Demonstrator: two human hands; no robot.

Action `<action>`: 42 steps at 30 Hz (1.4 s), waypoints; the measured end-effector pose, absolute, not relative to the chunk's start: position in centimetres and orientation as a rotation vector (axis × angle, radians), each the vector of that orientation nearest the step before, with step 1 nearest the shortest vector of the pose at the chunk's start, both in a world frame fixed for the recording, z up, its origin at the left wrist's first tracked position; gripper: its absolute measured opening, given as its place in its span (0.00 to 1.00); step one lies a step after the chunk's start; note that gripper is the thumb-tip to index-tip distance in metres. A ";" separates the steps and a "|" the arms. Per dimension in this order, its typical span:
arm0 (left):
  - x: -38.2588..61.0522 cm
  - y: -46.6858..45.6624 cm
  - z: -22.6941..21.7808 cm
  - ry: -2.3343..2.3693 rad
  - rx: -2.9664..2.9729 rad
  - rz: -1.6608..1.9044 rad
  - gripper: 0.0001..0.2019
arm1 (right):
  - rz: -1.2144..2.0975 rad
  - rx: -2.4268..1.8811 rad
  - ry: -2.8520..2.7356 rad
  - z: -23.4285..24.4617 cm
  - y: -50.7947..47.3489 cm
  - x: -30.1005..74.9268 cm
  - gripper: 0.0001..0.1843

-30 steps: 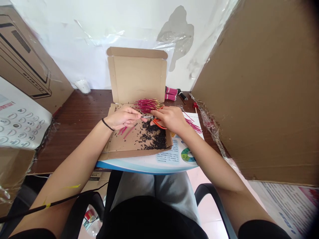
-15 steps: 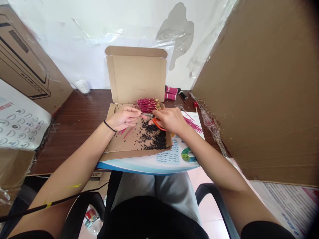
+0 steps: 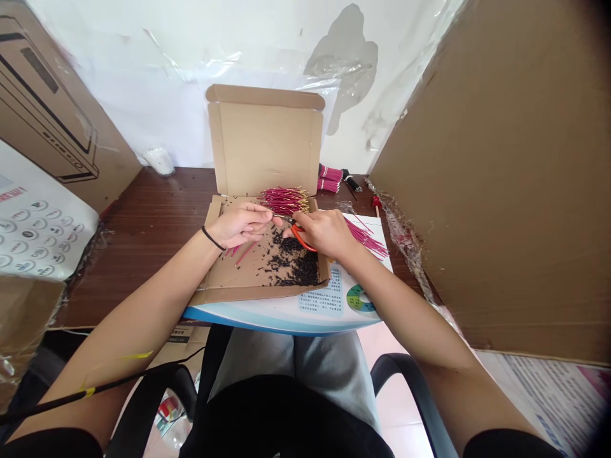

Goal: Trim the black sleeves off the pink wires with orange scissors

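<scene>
- The person's right hand (image 3: 324, 232) is closed around a pair of orange-handled scissors (image 3: 303, 237), the blades pointing toward the other hand.
- The left hand (image 3: 241, 225), a black wristband (image 3: 212, 238) above it, is curled with the fingers pinched together. From where I stand, I can't be sure what it holds, though a few loose pink wires (image 3: 236, 251) lie just below it.
- Both hands work over an open cardboard box (image 3: 265, 149), where a dark heap of snippets (image 3: 291, 267) has built up.
- A thick bunch of gold-tipped pink wires (image 3: 284, 201) fans out in the box, just beyond the hands, so plenty remains to handle.
- More pink wires (image 3: 367, 236) lie on a printed leaflet (image 3: 324, 296) beside the box.
- The leaflet and box rest on a dark wooden desk (image 3: 153, 254); wire bundles (image 3: 329, 179) sit farther back.
- Cardboard panels (image 3: 477, 178) stand at the right, and a plastic-covered white wall (image 3: 119, 83) closes off the far side.
</scene>
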State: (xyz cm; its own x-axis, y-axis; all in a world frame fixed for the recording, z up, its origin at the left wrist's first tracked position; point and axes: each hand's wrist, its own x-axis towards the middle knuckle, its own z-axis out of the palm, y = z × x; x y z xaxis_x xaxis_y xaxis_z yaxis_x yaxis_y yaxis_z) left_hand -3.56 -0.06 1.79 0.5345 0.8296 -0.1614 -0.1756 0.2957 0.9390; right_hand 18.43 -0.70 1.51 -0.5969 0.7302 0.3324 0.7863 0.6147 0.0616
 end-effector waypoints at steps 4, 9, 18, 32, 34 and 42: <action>-3.4 -0.3 2.1 0.785 1.071 0.782 0.06 | 0.023 -1.262 -2.328 1.5 -0.7 18.1 0.26; -2.7 -0.7 2.0 0.808 1.091 0.830 0.07 | 0.756 -1.036 -1.790 1.6 -0.7 17.3 0.23; -0.6 -1.7 1.5 0.802 0.966 0.807 0.07 | 1.291 -0.872 -1.392 0.7 -0.7 16.3 0.22; 0.1 -2.0 1.3 0.761 0.981 0.830 0.09 | 1.384 -0.880 -1.304 1.5 -1.0 16.2 0.22; 0.1 -2.0 1.3 0.791 0.981 0.831 0.09 | 1.429 -0.864 -1.244 1.8 -1.2 16.2 0.21; 0.1 -1.9 1.1 0.722 0.927 0.786 0.09 | 1.592 -0.816 -1.088 1.8 -1.0 16.3 0.18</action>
